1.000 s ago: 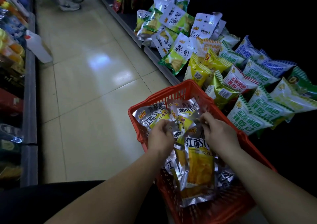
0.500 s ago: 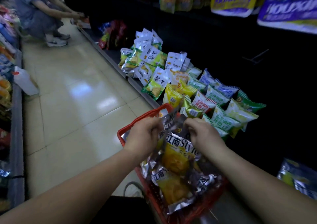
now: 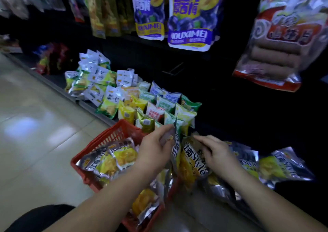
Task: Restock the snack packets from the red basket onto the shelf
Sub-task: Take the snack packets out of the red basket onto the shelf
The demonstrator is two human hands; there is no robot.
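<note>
The left hand (image 3: 156, 151) pinches a silver-and-yellow snack packet (image 3: 176, 148) between thumb and fingers, upright and edge-on, over the red basket (image 3: 110, 136) at its right rim. The right hand (image 3: 217, 152) rests near-straight fingers on a second packet (image 3: 192, 162) just beside it, at the edge of the bottom shelf (image 3: 83, 105).

Overhead: purple plum bags (image 3: 190, 14) hanging, red-trimmed bag of rolls (image 3: 276, 54) to right. Below: heaped small green and white packets (image 3: 159, 103). Left: glossy pale floor tiles (image 3: 35, 125).

Both bare forearms reach forward; the left hand (image 3: 156, 153) pinches a packet (image 3: 176, 151) upright, the right hand (image 3: 219, 154) lies with fingers nearly straight
</note>
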